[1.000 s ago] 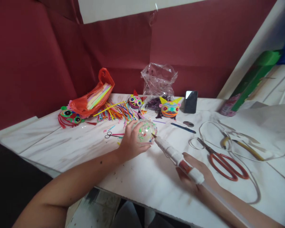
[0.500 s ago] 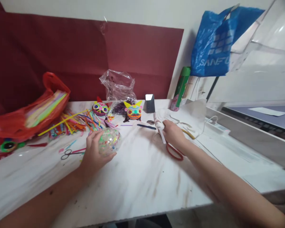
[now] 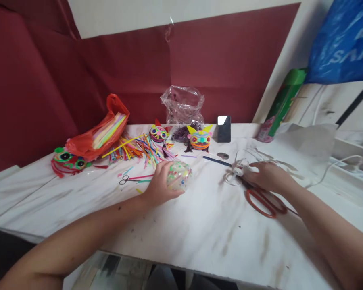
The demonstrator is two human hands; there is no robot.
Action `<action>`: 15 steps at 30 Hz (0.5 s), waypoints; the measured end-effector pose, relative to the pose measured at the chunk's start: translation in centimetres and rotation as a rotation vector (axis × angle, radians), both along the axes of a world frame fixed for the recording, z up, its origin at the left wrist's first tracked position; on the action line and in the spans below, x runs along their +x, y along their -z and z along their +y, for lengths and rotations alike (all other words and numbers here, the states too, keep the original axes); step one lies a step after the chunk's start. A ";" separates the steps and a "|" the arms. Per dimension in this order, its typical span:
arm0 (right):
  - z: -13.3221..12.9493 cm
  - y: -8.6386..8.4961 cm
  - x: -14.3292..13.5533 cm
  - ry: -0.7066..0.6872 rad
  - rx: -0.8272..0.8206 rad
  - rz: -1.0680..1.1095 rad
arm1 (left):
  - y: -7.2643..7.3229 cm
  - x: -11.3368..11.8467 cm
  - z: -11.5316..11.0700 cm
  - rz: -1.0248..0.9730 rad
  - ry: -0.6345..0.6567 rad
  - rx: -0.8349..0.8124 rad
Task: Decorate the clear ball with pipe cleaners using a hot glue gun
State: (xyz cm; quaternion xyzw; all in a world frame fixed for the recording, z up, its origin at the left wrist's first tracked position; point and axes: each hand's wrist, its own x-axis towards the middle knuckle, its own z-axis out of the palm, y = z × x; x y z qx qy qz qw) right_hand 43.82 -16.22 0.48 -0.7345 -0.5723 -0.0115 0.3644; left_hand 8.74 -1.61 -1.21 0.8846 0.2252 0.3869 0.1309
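In the head view, my left hand is wrapped round the side of a clear ball speckled with green, red, yellow and blue bits, on or just over the table. My right hand reaches to the right, its fingers bent in against a tangled white thing with thin loops. Blur and the hand itself hide what exactly those fingers grip. Scissors with orange-red handles lie just below my right hand. A dark blue stick points toward the white thing.
Two small decorated lion heads, one yellow-horned, one red-horned, stand at the back near a phone. Leftward are a red bag, colourful pipe cleaners, another lion head and small scissors. A green can stands right.
The view has swung left, so things sit farther right. The white stick-like piece by my right hand now shows as a loopy tangle near the table. My left hand keeps the ball.
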 end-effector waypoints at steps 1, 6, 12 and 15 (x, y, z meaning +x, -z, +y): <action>-0.3 -0.7 -1.1 0.041 0.049 -0.006 | -0.3 0.3 -0.2 0.003 -0.001 -0.007; -0.6 -2.6 -10.4 -0.080 0.139 0.066 | -1.3 2.3 -1.8 -0.006 -0.019 0.053; -0.5 -1.4 -17.0 -0.384 0.361 0.177 | -0.1 2.9 -2.7 -0.016 -0.039 0.269; -0.8 -0.5 -17.0 -0.382 0.380 0.128 | 0.0 2.7 -2.7 -0.027 -0.049 0.305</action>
